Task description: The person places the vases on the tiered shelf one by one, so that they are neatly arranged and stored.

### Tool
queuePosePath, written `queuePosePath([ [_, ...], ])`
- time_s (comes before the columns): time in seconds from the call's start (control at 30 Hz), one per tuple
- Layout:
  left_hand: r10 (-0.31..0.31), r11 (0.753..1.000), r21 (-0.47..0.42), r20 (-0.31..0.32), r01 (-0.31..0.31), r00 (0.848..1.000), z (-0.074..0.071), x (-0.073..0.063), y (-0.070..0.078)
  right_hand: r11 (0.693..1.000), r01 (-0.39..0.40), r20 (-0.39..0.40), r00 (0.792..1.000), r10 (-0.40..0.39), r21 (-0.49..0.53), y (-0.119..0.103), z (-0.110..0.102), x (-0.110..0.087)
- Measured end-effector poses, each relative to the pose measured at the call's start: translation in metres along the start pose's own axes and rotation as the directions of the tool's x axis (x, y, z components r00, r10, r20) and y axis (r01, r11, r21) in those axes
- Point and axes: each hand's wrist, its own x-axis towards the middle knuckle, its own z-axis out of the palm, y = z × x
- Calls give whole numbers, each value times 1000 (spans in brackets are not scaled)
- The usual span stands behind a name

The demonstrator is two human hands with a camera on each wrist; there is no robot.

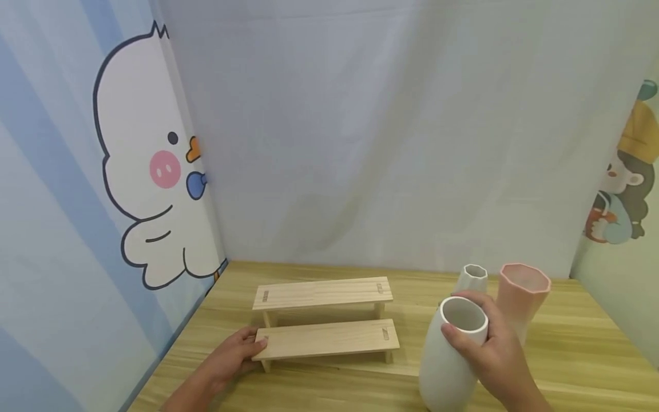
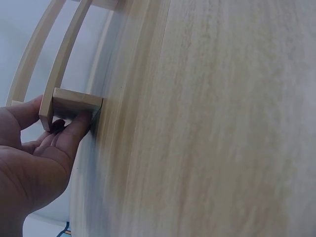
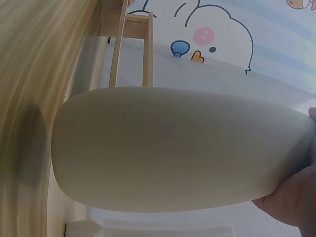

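My right hand [image 1: 496, 349] grips a tall white vase [image 1: 445, 366] near its rim, thumb on the near side and fingers round the back. In the right wrist view the vase [image 3: 177, 148] fills the middle, its base close over the tabletop, with a shadow beside it. My left hand [image 1: 231, 357] holds the left end of the lower step of a two-step wooden stand [image 1: 329, 340]. The left wrist view shows its thumb on top of the board and fingers [image 2: 74, 131] underneath, against the support leg.
Behind the right hand stand a smaller white vase [image 1: 472, 277] and a pink faceted vase [image 1: 522, 297], both partly hidden. The stand's upper step [image 1: 321, 293] lies behind the lower one. A grey-white curtain [image 1: 360, 143] closes off the wood-grain table [image 1: 582, 355] at the back.
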Motion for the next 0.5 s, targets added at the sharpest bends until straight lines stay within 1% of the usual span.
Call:
queuePosePath([
  [0.27,8,1000,6,5,-8,1000,1,-1,-1,999,53,22,998,-53,1,-7,15,3],
  [0.5,-4,1000,1,-6,4,1000,1,-1,-2,997,67,37,997,-69,37,-10,28,5],
])
